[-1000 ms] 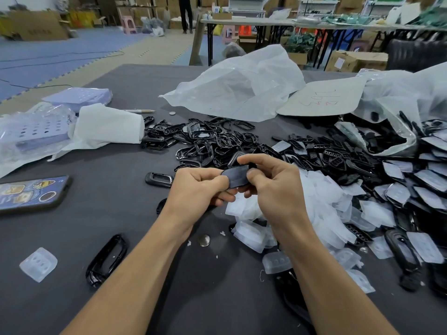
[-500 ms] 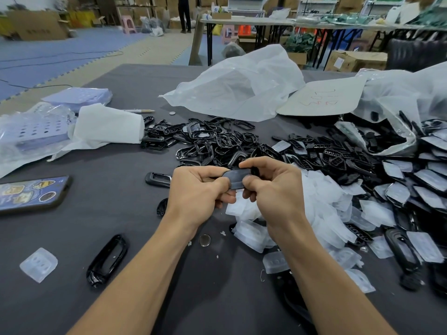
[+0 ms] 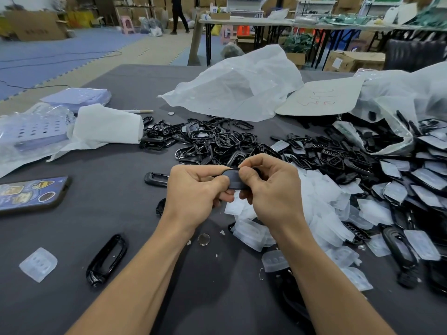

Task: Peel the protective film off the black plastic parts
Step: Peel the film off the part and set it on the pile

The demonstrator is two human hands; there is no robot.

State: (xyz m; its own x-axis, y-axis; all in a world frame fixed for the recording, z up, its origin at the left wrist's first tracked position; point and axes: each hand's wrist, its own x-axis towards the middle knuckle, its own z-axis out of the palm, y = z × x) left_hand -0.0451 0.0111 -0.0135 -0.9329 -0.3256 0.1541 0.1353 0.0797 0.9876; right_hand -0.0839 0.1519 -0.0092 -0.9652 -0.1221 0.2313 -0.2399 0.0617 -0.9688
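Both my hands hold one small black plastic part (image 3: 232,178) above the grey table (image 3: 116,170). My left hand (image 3: 196,194) grips its left end with curled fingers. My right hand (image 3: 271,189) pinches its right end between thumb and forefinger. Under my right hand lies a heap of peeled clear film pieces (image 3: 321,213). A pile of film-covered black parts (image 3: 411,184) spreads at the right. Bare black frames (image 3: 205,141) are heaped just beyond my hands.
A phone (image 3: 31,193) lies at the left edge, white paper (image 3: 106,126) and bagged trays (image 3: 29,134) behind it. A loose black frame (image 3: 107,258), a film piece (image 3: 38,263) and a coin (image 3: 203,238) lie near my left forearm. Big plastic bags (image 3: 242,85) sit at the back.
Both hands have turned the black part slightly and drawn closer together; my right thumb and forefinger have shifted onto its right end. Nothing else on the table moved.
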